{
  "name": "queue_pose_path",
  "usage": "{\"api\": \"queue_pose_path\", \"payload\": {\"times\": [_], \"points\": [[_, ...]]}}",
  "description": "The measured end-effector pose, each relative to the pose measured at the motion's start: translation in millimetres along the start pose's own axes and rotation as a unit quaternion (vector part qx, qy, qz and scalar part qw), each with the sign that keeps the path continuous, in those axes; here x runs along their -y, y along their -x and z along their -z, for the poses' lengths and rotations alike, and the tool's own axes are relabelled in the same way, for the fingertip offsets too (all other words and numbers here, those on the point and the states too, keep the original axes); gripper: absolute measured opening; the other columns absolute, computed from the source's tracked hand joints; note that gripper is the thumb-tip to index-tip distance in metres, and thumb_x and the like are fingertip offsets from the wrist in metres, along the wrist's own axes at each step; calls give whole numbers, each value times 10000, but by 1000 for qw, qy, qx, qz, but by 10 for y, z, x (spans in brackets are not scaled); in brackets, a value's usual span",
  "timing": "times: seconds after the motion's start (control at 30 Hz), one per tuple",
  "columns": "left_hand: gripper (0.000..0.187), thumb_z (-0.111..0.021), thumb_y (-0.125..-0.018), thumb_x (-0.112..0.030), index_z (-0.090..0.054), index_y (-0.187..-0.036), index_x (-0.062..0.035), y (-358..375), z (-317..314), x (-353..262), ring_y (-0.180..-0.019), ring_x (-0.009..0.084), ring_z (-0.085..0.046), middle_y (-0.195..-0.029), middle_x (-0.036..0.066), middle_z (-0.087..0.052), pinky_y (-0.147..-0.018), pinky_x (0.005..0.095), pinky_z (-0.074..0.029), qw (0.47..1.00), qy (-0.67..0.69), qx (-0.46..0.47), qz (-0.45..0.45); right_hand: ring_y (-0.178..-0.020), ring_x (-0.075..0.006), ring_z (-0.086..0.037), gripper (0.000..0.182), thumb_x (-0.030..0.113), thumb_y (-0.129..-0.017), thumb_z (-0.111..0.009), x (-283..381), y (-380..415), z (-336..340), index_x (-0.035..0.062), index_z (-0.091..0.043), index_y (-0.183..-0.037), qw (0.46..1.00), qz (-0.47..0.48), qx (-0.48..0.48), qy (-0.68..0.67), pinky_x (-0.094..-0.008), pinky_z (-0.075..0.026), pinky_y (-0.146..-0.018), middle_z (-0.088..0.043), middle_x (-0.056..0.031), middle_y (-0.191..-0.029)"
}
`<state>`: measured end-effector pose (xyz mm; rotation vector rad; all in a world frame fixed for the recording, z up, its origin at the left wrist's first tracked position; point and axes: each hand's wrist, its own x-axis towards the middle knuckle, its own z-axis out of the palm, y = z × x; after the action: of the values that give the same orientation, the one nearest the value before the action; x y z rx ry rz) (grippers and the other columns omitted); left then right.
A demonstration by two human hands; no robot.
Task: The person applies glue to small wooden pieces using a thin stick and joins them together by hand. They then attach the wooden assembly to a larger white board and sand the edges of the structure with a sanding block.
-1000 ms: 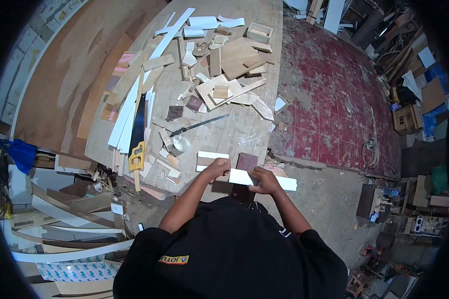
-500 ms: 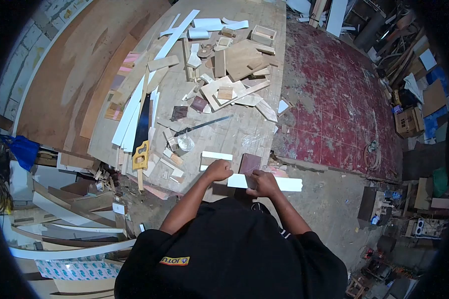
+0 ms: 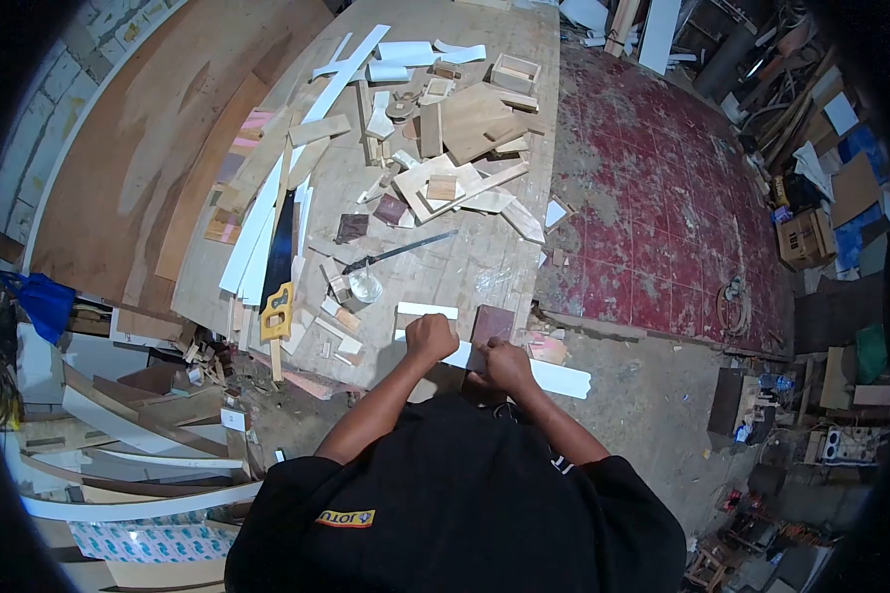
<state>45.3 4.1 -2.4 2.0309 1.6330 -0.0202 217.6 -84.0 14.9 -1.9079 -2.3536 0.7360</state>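
Note:
A long white strip (image 3: 561, 381) lies slanting across the near edge of the workbench, its right end sticking out past the edge. My left hand (image 3: 431, 339) is closed in a fist over the strip's left part, pressing on it. Curled fingers of my right hand (image 3: 507, 367) sit at the strip's middle; what is under the fingertips is hidden. Just beyond that hand is a flat reddish-brown piece (image 3: 494, 323). Behind my left hand rests a short white-topped piece of wood (image 3: 427, 310).
A yellow-handled saw (image 3: 277, 311) lies at the bench's left edge. Farther back are a clear tub (image 3: 365, 287), a dark bar-like tool (image 3: 400, 252), two dark squares (image 3: 352, 227) and piled wood offcuts (image 3: 475, 124). Red flooring (image 3: 653, 217) is to the right.
The white strip's right end has swung down and slightly left, so it slants more. My right hand has shifted a little left. My left hand stays nearly in place.

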Motion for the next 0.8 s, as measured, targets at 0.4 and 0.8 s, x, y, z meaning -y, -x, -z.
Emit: {"api": "queue_pose_path", "payload": {"times": [0.4, 0.8], "points": [[326, -616, -782, -301, -707, -821, 10, 88, -57, 94, -823, 430, -689, -860, 264, -694, -758, 522, -546, 996, 60, -65, 12, -945, -353, -670, 586, 465, -715, -779, -249, -83, 42, 82, -660, -1143, 998, -37, 19, 36, -477, -530, -808, -666, -170, -1018], [235, -670, -928, -222, -700, -1019, -8, -57, -414, 580, -708, 128, -675, -866, 60, -708, -620, 248, -530, 844, 515, 136, 54, -988, -383, -637, 674, 370, -646, -759, -553, -129, -167, 67, -643, -1237, 996, 48, -68, -28, -466, -509, -883, -654, -195, -1077]]}}
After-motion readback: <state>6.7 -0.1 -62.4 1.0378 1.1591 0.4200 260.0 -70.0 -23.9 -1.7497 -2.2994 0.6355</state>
